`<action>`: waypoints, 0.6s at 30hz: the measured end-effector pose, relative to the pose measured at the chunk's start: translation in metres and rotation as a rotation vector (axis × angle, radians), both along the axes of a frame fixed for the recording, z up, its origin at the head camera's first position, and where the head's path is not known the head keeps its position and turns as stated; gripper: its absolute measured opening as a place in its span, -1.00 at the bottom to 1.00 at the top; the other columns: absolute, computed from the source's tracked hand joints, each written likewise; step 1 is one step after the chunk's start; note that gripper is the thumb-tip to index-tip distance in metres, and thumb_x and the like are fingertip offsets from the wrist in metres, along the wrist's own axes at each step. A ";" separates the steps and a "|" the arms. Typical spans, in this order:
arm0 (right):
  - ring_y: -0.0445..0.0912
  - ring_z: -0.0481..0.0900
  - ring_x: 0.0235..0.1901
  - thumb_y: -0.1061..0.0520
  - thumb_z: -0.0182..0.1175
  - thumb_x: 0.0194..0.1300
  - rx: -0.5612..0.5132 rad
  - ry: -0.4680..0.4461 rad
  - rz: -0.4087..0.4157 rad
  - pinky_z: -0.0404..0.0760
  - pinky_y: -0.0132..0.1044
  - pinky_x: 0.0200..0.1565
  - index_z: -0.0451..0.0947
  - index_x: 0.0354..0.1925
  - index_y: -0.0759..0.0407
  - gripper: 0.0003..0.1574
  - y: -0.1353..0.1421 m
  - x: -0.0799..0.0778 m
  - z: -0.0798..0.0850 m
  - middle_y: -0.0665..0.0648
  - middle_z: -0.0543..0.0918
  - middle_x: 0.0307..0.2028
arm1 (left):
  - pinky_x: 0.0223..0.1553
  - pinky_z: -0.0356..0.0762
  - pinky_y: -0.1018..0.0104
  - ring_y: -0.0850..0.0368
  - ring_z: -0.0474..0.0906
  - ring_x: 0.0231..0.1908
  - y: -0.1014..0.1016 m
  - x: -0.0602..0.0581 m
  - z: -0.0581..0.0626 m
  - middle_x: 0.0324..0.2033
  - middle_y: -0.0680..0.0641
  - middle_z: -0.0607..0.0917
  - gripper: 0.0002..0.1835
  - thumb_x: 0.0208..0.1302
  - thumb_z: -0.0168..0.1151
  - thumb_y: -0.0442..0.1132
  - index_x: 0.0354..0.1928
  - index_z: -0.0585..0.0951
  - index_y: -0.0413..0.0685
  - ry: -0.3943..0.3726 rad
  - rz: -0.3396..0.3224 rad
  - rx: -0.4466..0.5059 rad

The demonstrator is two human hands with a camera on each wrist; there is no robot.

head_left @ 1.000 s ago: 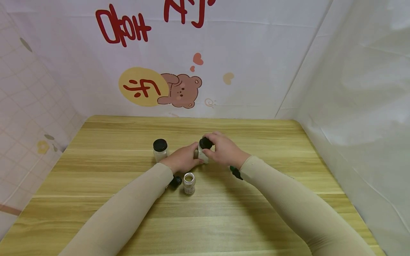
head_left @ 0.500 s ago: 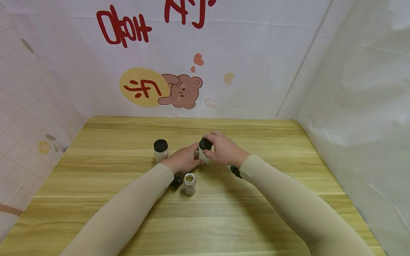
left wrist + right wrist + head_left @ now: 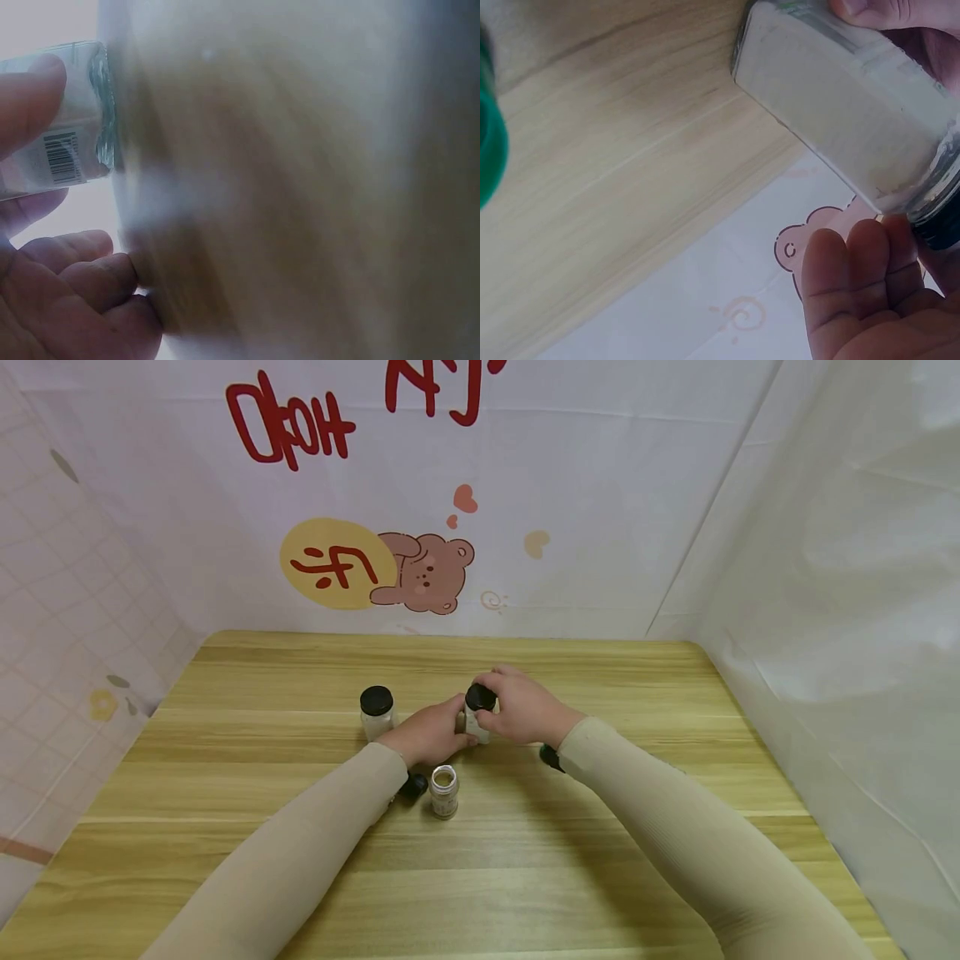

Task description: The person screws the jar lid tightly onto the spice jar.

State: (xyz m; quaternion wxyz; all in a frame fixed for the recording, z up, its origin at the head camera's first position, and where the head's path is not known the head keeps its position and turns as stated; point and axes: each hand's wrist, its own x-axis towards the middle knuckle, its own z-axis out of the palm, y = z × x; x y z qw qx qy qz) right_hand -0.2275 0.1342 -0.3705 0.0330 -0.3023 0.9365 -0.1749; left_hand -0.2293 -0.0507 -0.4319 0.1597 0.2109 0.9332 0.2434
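Square glass jar (image 3: 840, 105) with pale contents upright on the wood-grain tabletop (image 3: 487, 885), right of centre between the two hands: left hand (image 3: 432, 732) pinching the glass body between thumb and fingers, right hand (image 3: 528, 710) gripping the black cap (image 3: 481, 697). Nearer the wearer, a small uncapped bottle (image 3: 444, 793) beside a black object (image 3: 413, 787); leftward, a second black-lidded jar (image 3: 377, 714); a green-and-black item (image 3: 551, 757) partly behind the right cuff (image 3: 588, 747).

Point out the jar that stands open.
It is the small front jar, uncapped and apart from the hands; the held jar and the leftmost jar each wear a black lid.
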 end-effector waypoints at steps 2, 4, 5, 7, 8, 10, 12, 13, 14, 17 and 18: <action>-0.15 0.43 -0.25 -0.06 0.13 0.19 0.005 -0.004 0.003 0.47 -0.32 -0.19 0.43 0.07 0.07 -0.51 0.000 0.000 0.001 0.01 0.43 -0.13 | 0.03 0.46 0.10 0.10 0.49 0.05 0.000 0.000 0.000 0.07 0.02 0.54 -0.38 0.21 0.16 0.15 0.25 0.18 0.32 0.004 -0.002 -0.002; -0.15 0.42 -0.24 -0.06 0.13 0.19 0.012 -0.003 0.006 0.47 -0.32 -0.18 0.43 0.07 0.07 -0.51 0.000 0.000 0.001 0.00 0.43 -0.12 | 0.02 0.46 0.11 0.10 0.50 0.04 0.000 0.000 -0.001 0.06 0.02 0.55 -0.38 0.20 0.16 0.15 0.26 0.18 0.33 0.005 -0.002 -0.004; -0.15 0.42 -0.24 -0.06 0.13 0.19 0.015 -0.002 0.007 0.47 -0.32 -0.18 0.43 0.07 0.07 -0.50 0.000 0.000 0.001 0.00 0.42 -0.12 | 0.01 0.46 0.11 0.11 0.50 0.02 0.000 -0.001 -0.001 0.05 0.02 0.55 -0.37 0.20 0.17 0.16 0.26 0.18 0.33 0.004 0.000 -0.005; -0.14 0.43 -0.24 -0.06 0.13 0.19 0.013 -0.004 0.008 0.47 -0.32 -0.17 0.43 0.07 0.07 -0.50 0.000 -0.001 0.000 0.01 0.42 -0.13 | 0.00 0.46 0.12 0.12 0.51 0.00 0.000 -0.001 0.000 0.04 0.02 0.55 -0.37 0.20 0.17 0.16 0.27 0.17 0.33 -0.001 0.001 -0.007; -0.14 0.44 -0.24 -0.07 0.14 0.20 0.012 -0.005 0.007 0.47 -0.33 -0.17 0.43 0.08 0.06 -0.50 0.000 -0.001 0.000 0.00 0.42 -0.13 | -0.01 0.46 0.12 0.12 0.51 -0.01 0.000 -0.001 0.000 0.03 0.02 0.56 -0.35 0.20 0.17 0.16 0.28 0.16 0.34 -0.004 0.002 -0.009; -0.10 0.46 -0.22 -0.07 0.14 0.20 -0.002 -0.015 0.007 0.47 -0.33 -0.17 0.44 0.08 0.06 -0.50 0.001 -0.002 -0.002 0.00 0.42 -0.13 | -0.01 0.46 0.13 0.12 0.51 -0.01 0.000 -0.001 0.000 0.03 0.02 0.56 -0.34 0.20 0.17 0.16 0.29 0.14 0.35 -0.009 0.006 -0.011; -0.06 0.49 -0.20 -0.06 0.16 0.21 -0.024 -0.033 0.010 0.47 -0.32 -0.18 0.44 0.08 0.05 -0.51 0.002 -0.002 -0.002 -0.01 0.42 -0.13 | -0.01 0.46 0.12 0.12 0.51 -0.01 0.000 -0.001 -0.001 0.03 0.02 0.56 -0.34 0.20 0.16 0.16 0.29 0.14 0.35 -0.011 0.005 -0.009; -0.05 0.49 -0.19 -0.06 0.16 0.21 -0.033 -0.041 0.014 0.46 -0.32 -0.18 0.44 0.08 0.05 -0.52 0.002 -0.002 -0.003 -0.01 0.42 -0.14 | -0.01 0.46 0.12 0.12 0.51 -0.01 0.000 -0.001 -0.001 0.03 0.02 0.56 -0.34 0.20 0.16 0.17 0.29 0.15 0.36 -0.009 0.006 -0.008; -0.04 0.49 -0.18 -0.06 0.16 0.22 -0.043 -0.053 0.018 0.45 -0.32 -0.17 0.44 0.06 0.03 -0.54 0.002 -0.002 -0.003 -0.02 0.43 -0.14 | 0.00 0.46 0.12 0.12 0.51 0.00 0.000 0.000 -0.001 0.03 0.03 0.56 -0.34 0.20 0.16 0.17 0.29 0.15 0.36 -0.006 0.007 -0.008; -0.11 0.49 -0.16 -0.06 0.16 0.24 -0.070 -0.092 0.027 0.45 -0.32 -0.15 0.44 0.00 -0.02 -0.63 0.003 -0.002 -0.003 -0.08 0.47 -0.16 | -0.01 0.46 0.12 0.12 0.51 0.00 -0.001 0.000 -0.002 0.01 0.04 0.56 -0.36 0.19 0.17 0.17 0.27 0.16 0.37 0.004 0.008 -0.003; -0.14 0.48 -0.15 -0.06 0.16 0.25 -0.075 -0.103 0.029 0.45 -0.32 -0.14 0.43 -0.02 -0.04 -0.65 0.003 -0.002 -0.003 -0.10 0.49 -0.17 | -0.01 0.46 0.12 0.12 0.51 0.00 -0.001 0.000 -0.002 0.01 0.05 0.56 -0.35 0.19 0.17 0.17 0.27 0.16 0.38 0.007 0.008 -0.001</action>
